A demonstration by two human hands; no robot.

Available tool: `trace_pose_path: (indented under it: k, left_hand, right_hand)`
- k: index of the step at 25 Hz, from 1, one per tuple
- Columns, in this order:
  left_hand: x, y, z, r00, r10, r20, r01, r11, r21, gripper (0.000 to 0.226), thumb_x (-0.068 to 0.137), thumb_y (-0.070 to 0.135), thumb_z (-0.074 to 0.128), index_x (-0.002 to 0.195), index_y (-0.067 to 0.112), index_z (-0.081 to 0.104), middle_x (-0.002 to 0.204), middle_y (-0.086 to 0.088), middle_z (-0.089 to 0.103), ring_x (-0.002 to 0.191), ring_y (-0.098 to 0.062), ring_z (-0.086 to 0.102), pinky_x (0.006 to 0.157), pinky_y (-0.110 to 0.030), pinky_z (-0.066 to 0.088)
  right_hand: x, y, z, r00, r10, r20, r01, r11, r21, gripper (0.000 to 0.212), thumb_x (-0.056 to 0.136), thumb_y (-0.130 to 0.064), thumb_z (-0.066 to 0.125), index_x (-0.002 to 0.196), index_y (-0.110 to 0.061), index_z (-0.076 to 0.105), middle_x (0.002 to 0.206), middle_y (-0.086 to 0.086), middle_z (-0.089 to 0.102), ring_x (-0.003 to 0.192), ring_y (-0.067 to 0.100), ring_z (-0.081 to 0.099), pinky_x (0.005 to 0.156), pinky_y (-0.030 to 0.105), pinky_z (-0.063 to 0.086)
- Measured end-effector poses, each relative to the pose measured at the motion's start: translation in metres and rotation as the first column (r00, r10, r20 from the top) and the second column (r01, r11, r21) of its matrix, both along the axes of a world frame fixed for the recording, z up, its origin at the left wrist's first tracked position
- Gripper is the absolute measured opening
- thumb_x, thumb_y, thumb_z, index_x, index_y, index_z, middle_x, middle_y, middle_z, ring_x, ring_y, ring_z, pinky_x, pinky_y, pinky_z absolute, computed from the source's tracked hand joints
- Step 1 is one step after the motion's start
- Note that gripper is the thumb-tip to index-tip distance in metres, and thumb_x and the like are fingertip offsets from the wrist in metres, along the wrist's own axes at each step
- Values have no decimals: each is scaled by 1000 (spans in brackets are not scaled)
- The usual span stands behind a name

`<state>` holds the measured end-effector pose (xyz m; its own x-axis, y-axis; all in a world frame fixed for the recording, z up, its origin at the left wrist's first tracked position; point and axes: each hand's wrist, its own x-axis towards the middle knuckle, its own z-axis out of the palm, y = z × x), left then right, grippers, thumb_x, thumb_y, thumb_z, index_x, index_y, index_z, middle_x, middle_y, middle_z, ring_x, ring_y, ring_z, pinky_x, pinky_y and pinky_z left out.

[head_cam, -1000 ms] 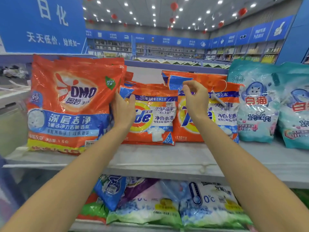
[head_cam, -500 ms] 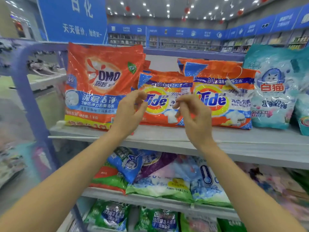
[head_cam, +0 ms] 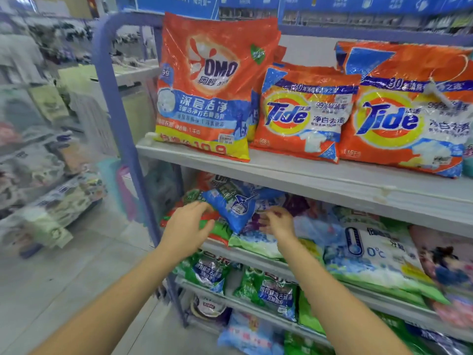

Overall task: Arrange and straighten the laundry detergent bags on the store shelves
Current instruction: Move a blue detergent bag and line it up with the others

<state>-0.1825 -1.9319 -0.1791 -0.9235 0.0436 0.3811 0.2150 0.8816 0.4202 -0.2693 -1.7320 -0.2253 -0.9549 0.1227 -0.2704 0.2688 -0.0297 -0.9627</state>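
Blue plastic detergent bag (head_cam: 231, 207), askew atop the pile on the middle shelf (head_cam: 245, 253), centre of frame.

Lies with long axis slanting from upper left down to lower right, between both hands: left hand (head_cam: 185, 228) nearer, cupped at the upper-left edge, hold not clear; right hand (head_cam: 277, 222) just beside the lower-right corner, fingers spread, gripping nothing. Probably needs turning level. Counts one slanted blue bag, two hands; in the upper frame, one OMO bag (head_cam: 204, 85), small Tide bag (head_cam: 304, 116), large Tide bag (head_cam: 409, 119).
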Motion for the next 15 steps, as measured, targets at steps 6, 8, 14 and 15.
trace_pose_path:
  k: [6, 8, 14, 15]
  left_hand:
    - [3, -12, -23, 990, -99, 102, 100, 995, -4, 24, 89, 30, 56, 107, 14, 60, 105, 1, 66, 97, -17, 59, 85, -31, 45]
    - [0, -23, -26, 982, -127, 140, 128, 992, 1, 30, 90, 32, 55, 115, 16, 56, 109, 2, 64, 102, -16, 58, 86, -30, 43]
    - [-43, -83, -22, 968, -161, 191, 163, 987, 9, 31, 87, 31, 57, 114, 17, 54, 97, 0, 66, 93, -20, 61, 81, -35, 48]
    - [-48, -85, -22, 961, -175, 214, 175, 984, 23, 31, 87, 30, 58, 115, 17, 54, 97, 1, 66, 93, -19, 61, 82, -35, 49]
  right_hand:
    - [-53, -39, -5, 952, -207, 227, 267, 921, -282, 61, 68, -43, 78, 112, -15, 47, 106, 8, 56, 98, 23, 55, 84, 35, 46]
    - [-73, -52, -12, 921, -335, 200, 366, 919, -145, 81, 64, -49, 78, 125, -8, 45, 123, 13, 54, 111, 27, 55, 86, 32, 44]
    - [-73, -70, 15, 953, -279, 116, 248, 941, 229, 49, 93, -5, 48, 140, -7, 34, 138, 16, 46, 127, 30, 45, 80, 25, 38]
    - [-85, -69, 3, 929, -284, 238, 310, 948, -80, 46, 93, -5, 48, 138, -5, 37, 138, 16, 46, 126, 31, 45, 74, 21, 34]
